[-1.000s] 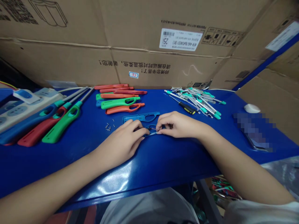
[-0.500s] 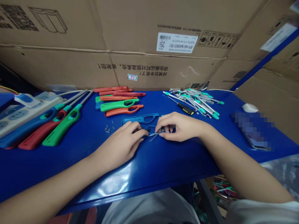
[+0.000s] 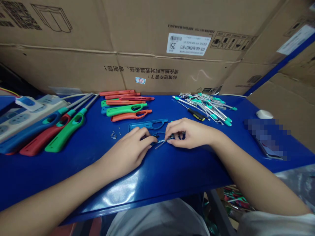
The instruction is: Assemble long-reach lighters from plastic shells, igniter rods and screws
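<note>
My left hand is closed on the near end of a blue lighter handle half, most of which my fingers cover. From the other side my right hand pinches thin parts lying along that half. A slim grey wire-like piece sticks out below the right fingertips; its other end is hidden. Just behind the hands lies a second blue handle half, its grip loop to the right. Several small screws are scattered left of it.
Three whole lighters and a power strip lie at the left. Handle shells are piled at the back, beside metal lighter tubes and a screwdriver. A phone and white object sit right. Cardboard stands behind.
The grey wire-like piece has shifted slightly to the left under my right fingertips. Both hands keep nearly the same place, and the view has moved a little.
</note>
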Demonstrator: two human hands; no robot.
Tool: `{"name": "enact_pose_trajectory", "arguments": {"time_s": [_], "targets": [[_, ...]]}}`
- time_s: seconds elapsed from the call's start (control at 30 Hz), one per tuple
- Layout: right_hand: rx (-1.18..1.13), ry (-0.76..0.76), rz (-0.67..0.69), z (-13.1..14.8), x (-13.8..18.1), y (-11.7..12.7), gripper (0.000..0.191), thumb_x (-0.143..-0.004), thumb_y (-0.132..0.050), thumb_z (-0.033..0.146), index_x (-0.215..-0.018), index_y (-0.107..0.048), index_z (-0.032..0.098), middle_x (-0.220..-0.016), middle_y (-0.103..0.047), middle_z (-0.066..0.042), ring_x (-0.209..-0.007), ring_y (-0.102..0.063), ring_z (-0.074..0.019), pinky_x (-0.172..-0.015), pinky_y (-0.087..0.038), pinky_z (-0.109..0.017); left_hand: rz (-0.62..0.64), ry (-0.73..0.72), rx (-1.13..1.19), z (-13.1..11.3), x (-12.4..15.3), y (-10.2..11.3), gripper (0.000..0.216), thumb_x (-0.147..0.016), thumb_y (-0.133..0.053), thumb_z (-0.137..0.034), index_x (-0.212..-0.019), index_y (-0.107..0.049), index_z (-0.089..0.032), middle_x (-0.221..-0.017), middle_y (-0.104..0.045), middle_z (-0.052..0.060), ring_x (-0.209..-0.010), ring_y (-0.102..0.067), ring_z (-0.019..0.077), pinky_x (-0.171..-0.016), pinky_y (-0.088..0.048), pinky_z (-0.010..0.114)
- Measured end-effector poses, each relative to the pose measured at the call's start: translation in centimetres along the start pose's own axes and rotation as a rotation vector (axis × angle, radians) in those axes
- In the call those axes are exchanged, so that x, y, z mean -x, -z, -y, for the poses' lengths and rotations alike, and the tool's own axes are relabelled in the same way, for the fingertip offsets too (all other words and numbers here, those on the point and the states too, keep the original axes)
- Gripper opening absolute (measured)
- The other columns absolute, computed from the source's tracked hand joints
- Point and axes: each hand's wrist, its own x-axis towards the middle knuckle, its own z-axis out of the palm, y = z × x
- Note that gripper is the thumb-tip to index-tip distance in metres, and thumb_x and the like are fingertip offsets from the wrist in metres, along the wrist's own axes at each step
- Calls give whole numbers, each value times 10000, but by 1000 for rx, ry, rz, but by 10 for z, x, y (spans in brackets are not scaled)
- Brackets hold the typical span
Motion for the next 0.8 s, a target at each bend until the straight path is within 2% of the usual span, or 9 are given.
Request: {"name": "enact_pose_trajectory", "arguments": {"time_s": [0.17,0.37,0.6,0.8], "targets": [[30,-10,-4,1,1,1,169,-899,-635,186,-982,-780,158,-984,-746,-59,-694,-650,-118,-680,-516,-251,-10,-1,27,-1,1,1,300,-1028,-437,-160,-1251,-635,-195,-1090,-586,95,-1006,-540,256,-907,-513,438],[131,-25,-30,-2,-3,-3,176,-913,-606,108,-979,-754,177,-983,-754,-57,-884,-687,-168,-802,-498,-271,-27,1,64,-1,2,-2,371,-1031,-430,-160,-1342,-625,-219,-1116,-562,100,-1016,-534,245,-945,-502,444],[53,-112,-12,-5,-5,-6,94,-898,-683,174,-990,-695,162,-939,-693,-37,-664,-548,-105,-623,-435,-233,-31,-8,32,0,1,-4,398,-1028,-424,-158,-1357,-637,-228,-1117,-550,111,-1024,-532,255,-940,-502,450],[84,-120,-50,-1,-7,-8,81,-850,-662,86,-894,-681,151,-838,-667,-12,-660,-520,-99,-625,-401,-221,-32,-8,40,1,0,-3,414,-1016,-436,-143,-1343,-663,-254,-1097,-559,108,-1017,-543,255,-918,-514,444]]}}
